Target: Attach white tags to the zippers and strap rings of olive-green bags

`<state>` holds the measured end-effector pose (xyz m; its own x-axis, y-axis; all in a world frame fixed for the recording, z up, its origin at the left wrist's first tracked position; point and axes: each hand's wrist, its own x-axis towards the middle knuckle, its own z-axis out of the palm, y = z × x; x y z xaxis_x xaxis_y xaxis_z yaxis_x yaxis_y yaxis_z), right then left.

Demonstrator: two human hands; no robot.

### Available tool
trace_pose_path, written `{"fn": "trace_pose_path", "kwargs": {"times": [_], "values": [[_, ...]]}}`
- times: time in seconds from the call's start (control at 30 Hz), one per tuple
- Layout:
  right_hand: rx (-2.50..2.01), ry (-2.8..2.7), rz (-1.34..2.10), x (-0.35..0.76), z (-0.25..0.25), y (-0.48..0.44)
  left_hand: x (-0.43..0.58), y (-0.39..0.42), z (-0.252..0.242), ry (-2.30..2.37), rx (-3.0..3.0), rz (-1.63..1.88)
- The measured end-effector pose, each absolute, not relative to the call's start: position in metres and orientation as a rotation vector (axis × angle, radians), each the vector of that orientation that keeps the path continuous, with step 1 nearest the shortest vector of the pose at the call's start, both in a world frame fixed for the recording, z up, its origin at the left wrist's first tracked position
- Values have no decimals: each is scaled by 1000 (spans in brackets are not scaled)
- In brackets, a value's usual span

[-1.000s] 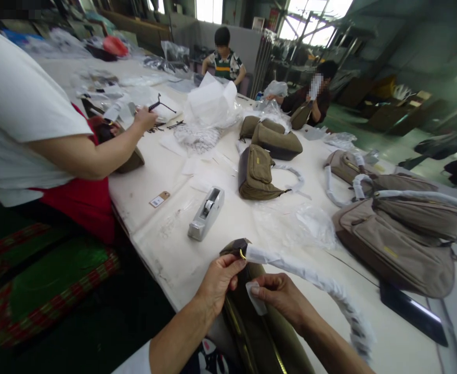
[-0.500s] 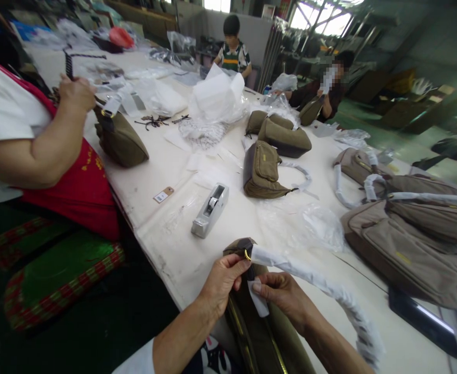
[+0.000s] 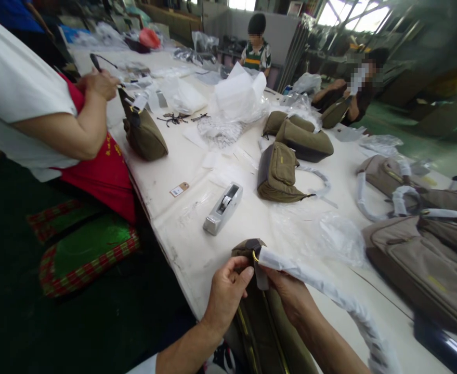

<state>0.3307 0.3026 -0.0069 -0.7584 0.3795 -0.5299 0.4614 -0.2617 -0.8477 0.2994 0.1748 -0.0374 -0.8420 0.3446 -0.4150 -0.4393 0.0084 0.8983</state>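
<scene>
the olive bag (image 3: 261, 327) hangs over the near desk (image 3: 197, 249) edge, its paper-wrapped strap (image 3: 329, 291) running off to the right from the ring end. the left hand (image 3: 226, 296) has its grip pinched on the bag's top corner; the right hand (image 3: 290, 298), just beside, seems to clamp a small tape piece (image 3: 261, 275) against the strap.

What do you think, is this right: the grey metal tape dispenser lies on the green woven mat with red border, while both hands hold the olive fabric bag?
Not quite. The head view shows the grey metal tape dispenser on the white table, not on the green woven mat. The rest holds: the left hand and right hand hold the olive fabric bag.
</scene>
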Motion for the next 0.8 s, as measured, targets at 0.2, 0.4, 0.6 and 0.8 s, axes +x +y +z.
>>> {"fn": "trace_pose_path", "kwargs": {"times": [0.2, 0.4, 0.6, 0.8], "values": [[830, 2150, -2049, 328, -10, 303, 293, 179, -39, 1661, -156, 1966], [545, 2201, -1931, 323, 13, 316, 288, 182, -34, 1604, -257, 2086], [778, 2101, -2025, 310, 14, 335, 284, 183, -32, 1509, -315, 2033], [390, 2262, -1914, 312, 0, 325, 281, 184, -26, 1649, -231, 2007]]}}
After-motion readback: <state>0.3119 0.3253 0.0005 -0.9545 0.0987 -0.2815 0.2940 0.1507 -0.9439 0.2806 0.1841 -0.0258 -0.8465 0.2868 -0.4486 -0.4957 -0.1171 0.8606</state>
